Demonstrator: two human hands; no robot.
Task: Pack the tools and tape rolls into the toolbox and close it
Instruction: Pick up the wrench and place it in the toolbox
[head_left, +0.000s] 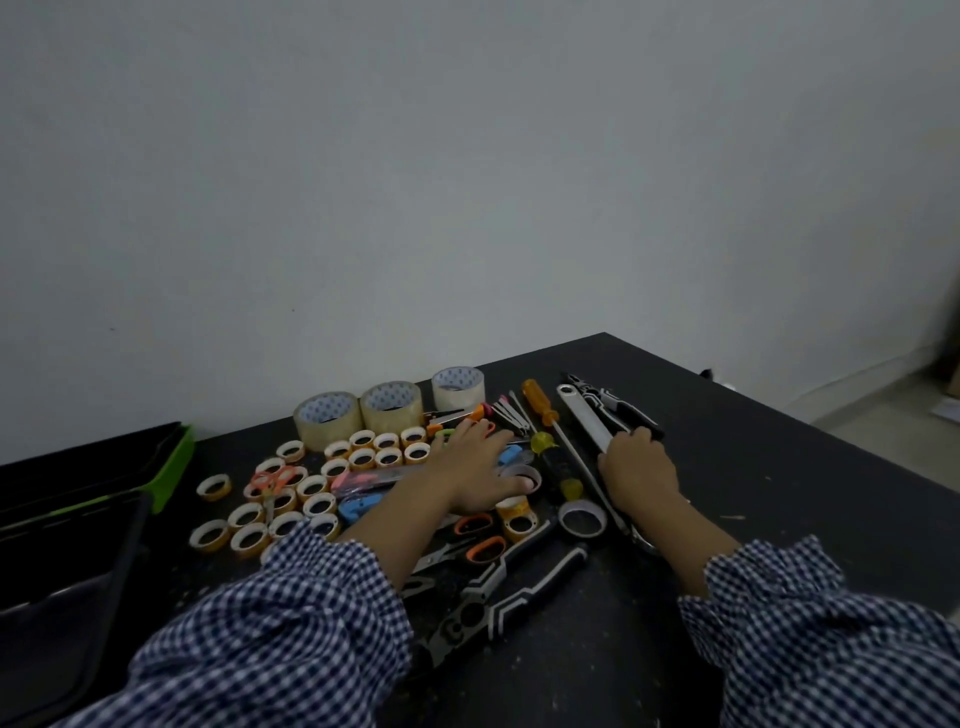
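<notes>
Head view is showing packing hardly begun: tools (540, 410) and tape rolls (363, 457) are lying on the bench (779, 467), the toolbox (78, 499) is standing open at left. The left hand (475, 470) is resting spread over them; the right hand (639, 465) is gripping a wrench (584, 415).

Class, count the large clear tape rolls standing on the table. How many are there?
3. The large clear tape rolls stand in a row at the table's far edge: left, middle, right. No others show.

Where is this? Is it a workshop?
Probably a small work corner indoors. A dark table against a plain wall holds tape rolls, screwdrivers and pliers, beside an open toolbox.
</notes>
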